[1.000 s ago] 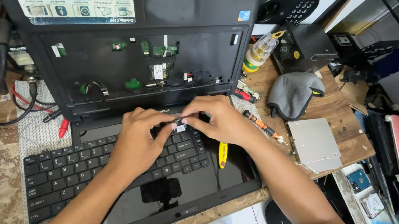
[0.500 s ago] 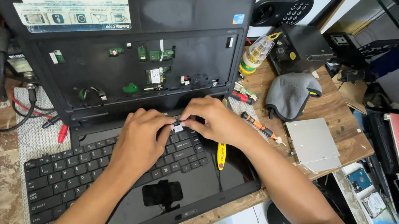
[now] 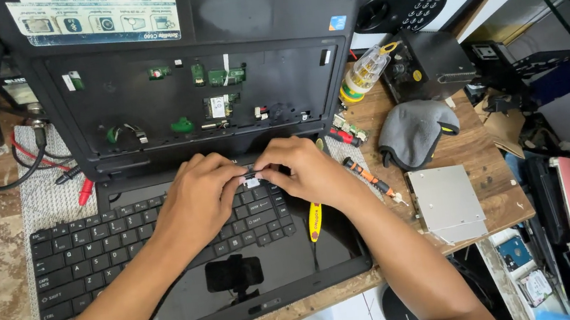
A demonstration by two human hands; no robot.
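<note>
From the head camera, the person is working over the detached keyboard (image 3: 157, 246), which is lying loose on the laptop's glossy screen (image 3: 271, 279), just below the stripped laptop base (image 3: 196, 98). The left hand (image 3: 192, 205) and the right hand (image 3: 308, 171) are meeting at the keyboard's top edge, fingertips pinching narrow around a small pale connector tab (image 3: 252, 180) between them. That piece is looking thin, light and fragile, likely tearing if tugged, so holding it by its stiffened end is the safe choice. The keyboard itself is looking flat and flexy. A yellow-handled screwdriver (image 3: 315, 220) is lying just right of the keyboard.
</note>
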